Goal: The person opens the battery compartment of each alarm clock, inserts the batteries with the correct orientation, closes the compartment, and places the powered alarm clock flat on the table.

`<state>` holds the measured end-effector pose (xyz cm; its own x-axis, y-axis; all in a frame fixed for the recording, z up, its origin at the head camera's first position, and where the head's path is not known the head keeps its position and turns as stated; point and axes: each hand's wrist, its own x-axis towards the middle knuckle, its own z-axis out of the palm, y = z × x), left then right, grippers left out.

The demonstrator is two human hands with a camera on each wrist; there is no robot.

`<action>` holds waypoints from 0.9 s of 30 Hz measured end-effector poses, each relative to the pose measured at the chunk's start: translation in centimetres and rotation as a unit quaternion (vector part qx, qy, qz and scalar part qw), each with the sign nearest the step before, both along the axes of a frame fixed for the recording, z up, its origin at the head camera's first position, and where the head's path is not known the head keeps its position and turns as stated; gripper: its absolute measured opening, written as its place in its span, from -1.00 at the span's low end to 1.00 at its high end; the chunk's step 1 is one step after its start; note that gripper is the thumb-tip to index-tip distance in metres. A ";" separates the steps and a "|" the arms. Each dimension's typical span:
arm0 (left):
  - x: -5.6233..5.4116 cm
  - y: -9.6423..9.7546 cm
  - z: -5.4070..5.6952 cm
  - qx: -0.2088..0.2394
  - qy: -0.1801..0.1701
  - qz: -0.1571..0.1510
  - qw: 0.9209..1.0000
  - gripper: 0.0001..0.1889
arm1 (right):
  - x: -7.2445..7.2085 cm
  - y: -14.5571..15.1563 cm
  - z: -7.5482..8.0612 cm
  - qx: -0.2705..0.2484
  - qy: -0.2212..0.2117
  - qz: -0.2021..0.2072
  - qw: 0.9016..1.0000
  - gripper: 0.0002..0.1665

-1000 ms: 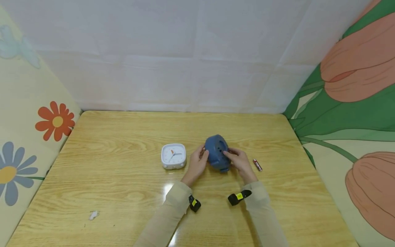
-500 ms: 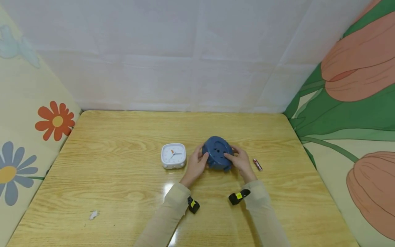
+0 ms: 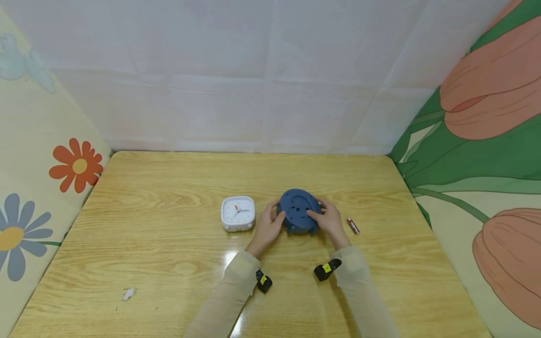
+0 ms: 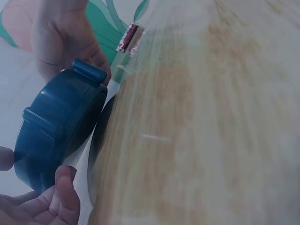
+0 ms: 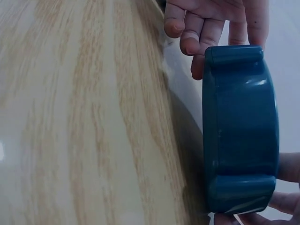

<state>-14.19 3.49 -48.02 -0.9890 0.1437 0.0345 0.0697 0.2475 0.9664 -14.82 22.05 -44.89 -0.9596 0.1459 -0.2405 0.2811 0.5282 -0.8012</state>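
A round blue alarm clock (image 3: pixel 297 220) with two stubby feet is held between both hands, its back facing up. My left hand (image 3: pixel 268 225) grips its left side, thumb at the edge of the back. On the opposite side my right hand (image 3: pixel 331 223) holds it, the thumb lying over the back near the small knobs. In the left wrist view the blue clock (image 4: pixel 56 117) is tilted close over the table, and its front faces down, mostly hidden. The right wrist view shows its curved side and both feet.
Left of the hands stands a white alarm clock (image 3: pixel 237 212) with its dial up. A small red and silver battery (image 3: pixel 352 226) lies right of my right hand. Scraps of white paper (image 3: pixel 128 294) lie at the table's (image 3: pixel 177 263) front left. A white wall rises behind.
Both hands have turned the blue clock from a sideways tilt so its back now faces up and toward the head camera. It is slightly lower in the view. The white clock and battery stay put.
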 end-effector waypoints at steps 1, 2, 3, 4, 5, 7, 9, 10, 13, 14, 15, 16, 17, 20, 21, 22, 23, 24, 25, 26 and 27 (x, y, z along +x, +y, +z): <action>0.0 0.0 0.0 -0.008 -0.003 0.001 1.000 -0.59 | 0.0 0.0 0.0 0.009 0.004 0.002 1.000 -0.33; 0.0 0.0 -0.1 -0.018 -0.005 0.001 1.000 -0.59 | 0.0 0.0 0.0 0.017 0.008 0.004 1.000 -0.33; 0.0 0.0 0.0 -0.029 -0.010 0.001 1.000 -0.59 | 0.0 0.0 -0.1 0.022 0.011 0.006 1.000 -0.33; -0.1 0.1 -0.1 -0.039 -0.014 -0.001 0.999 -0.59 | 0.0 -0.1 -0.1 0.029 0.015 0.008 0.999 -0.34; -0.1 0.1 -0.1 -0.047 -0.021 -0.003 0.999 -0.58 | 0.0 -0.1 -0.1 0.037 0.021 0.010 0.999 -0.34; -0.1 0.2 -0.1 -0.065 -0.027 -0.002 0.998 -0.58 | 0.0 -0.3 -0.2 0.052 0.033 0.015 0.998 -0.35; -0.1 0.3 -0.2 -0.084 -0.028 0.001 0.996 -0.58 | 0.0 -0.4 -0.2 0.066 0.043 0.020 0.997 -0.36; -0.1 0.3 -0.3 -0.095 -0.026 0.004 0.995 -0.58 | 0.0 -0.5 -0.2 0.073 0.049 0.023 0.996 -0.37; -0.1 0.4 -0.3 -0.119 -0.030 0.002 0.992 -0.54 | 0.1 -0.7 -0.1 0.082 0.061 0.026 0.994 -0.37; -0.1 0.4 -0.3 -0.125 -0.035 -0.002 0.992 -0.52 | 0.2 -0.7 -0.1 0.084 0.063 0.026 0.994 -0.37; -0.1 0.4 -0.3 -0.128 -0.042 -0.006 0.991 -0.51 | 0.2 -0.7 -0.1 0.087 0.067 0.027 0.994 -0.37; -0.2 0.4 -0.3 -0.129 -0.050 -0.011 0.990 -0.49 | 0.2 -0.7 -0.1 0.090 0.072 0.027 0.993 -0.37; -0.2 0.4 -0.3 -0.128 -0.057 -0.015 0.990 -0.48 | 0.2 -0.7 -0.2 0.093 0.076 0.028 0.992 -0.37; -0.3 0.4 -0.2 -0.125 -0.067 -0.019 0.990 -0.46 | 0.2 -0.6 -0.2 0.099 0.085 0.029 0.991 -0.37; -0.3 0.4 -0.1 -0.124 -0.066 -0.020 0.990 -0.46 | 0.2 -0.6 -0.3 0.101 0.087 0.030 0.991 -0.37; -0.3 0.4 -0.1 -0.125 -0.065 -0.020 0.990 -0.45 | 0.2 -0.5 -0.3 0.101 0.089 0.030 0.990 -0.37; -0.3 0.4 -0.1 -0.126 -0.064 -0.020 0.990 -0.45 | 0.2 -0.5 -0.3 0.102 0.090 0.031 0.990 -0.37; -0.3 0.5 -0.1 -0.127 -0.062 -0.020 0.990 -0.45 | 0.2 -0.5 -0.3 0.103 0.091 0.031 0.990 -0.37; -0.4 0.5 -0.1 -0.129 -0.061 -0.020 0.990 -0.44 | 0.2 -0.4 -0.3 0.105 0.091 0.034 0.990 -0.37; -0.4 0.5 -0.1 -0.130 -0.059 -0.020 0.990 -0.44 | 0.2 -0.4 -0.4 0.107 0.092 0.036 0.989 -0.37; -0.4 0.5 -0.2 -0.133 -0.056 -0.019 0.989 -0.45 | 0.2 -0.4 -0.4 0.109 0.093 0.039 0.989 -0.37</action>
<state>-14.61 3.99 -48.19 -0.9782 0.1696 -0.1200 -0.0211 0.4936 0.8695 -14.61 21.69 -45.25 -0.9947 0.0980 -0.0302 0.0911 0.7090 -0.6993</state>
